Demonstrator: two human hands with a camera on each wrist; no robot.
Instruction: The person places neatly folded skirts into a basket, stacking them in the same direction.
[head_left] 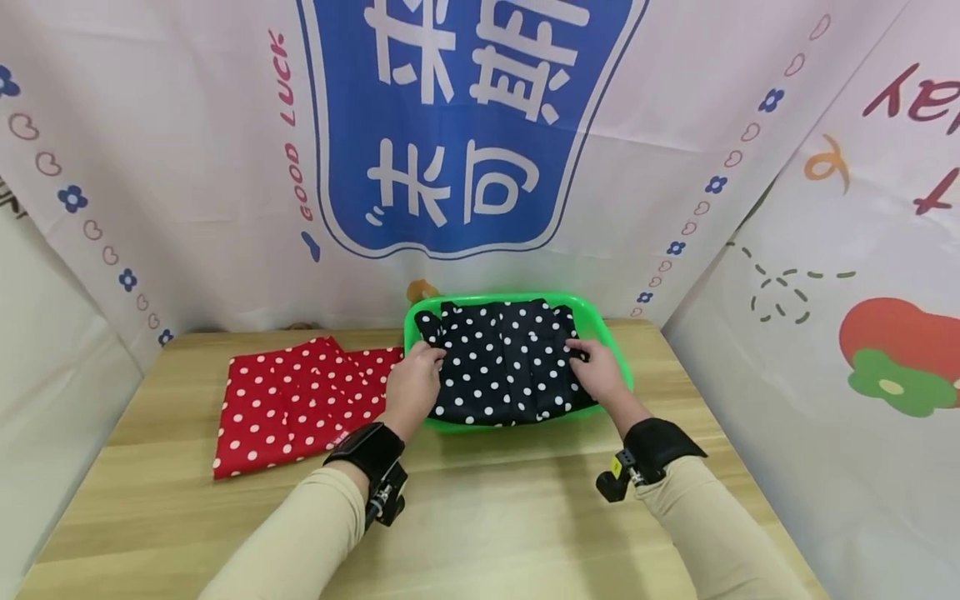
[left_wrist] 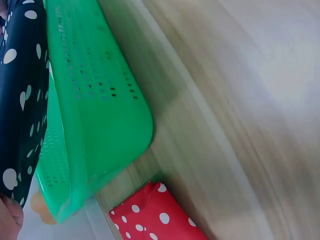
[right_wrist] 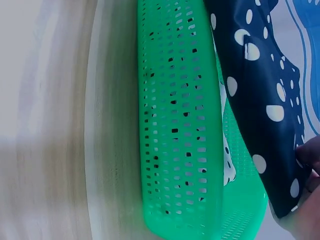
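Observation:
A folded black cloth with white dots [head_left: 510,358] lies across the green plastic basket [head_left: 617,354]. My left hand [head_left: 412,387] pinches its left edge, while the right hand [head_left: 598,372] holds the opposite edge between thumb and fingers. From the left wrist, the black cloth [left_wrist: 20,100] is seen raised above the basket rim, with fingertips [left_wrist: 11,212] at its corner. In the right wrist view the fingers [right_wrist: 311,154] grip the cloth's edge. Beneath it, inside the basket, part of a white cloth with black dots [right_wrist: 228,162] shows; the rest is hidden.
A folded red cloth with white dots [head_left: 300,404] lies left of the basket on the wooden table [head_left: 495,517]. Behind the basket hangs a printed white curtain [head_left: 225,208], and another printed cloth wall [head_left: 795,367] stands at the right.

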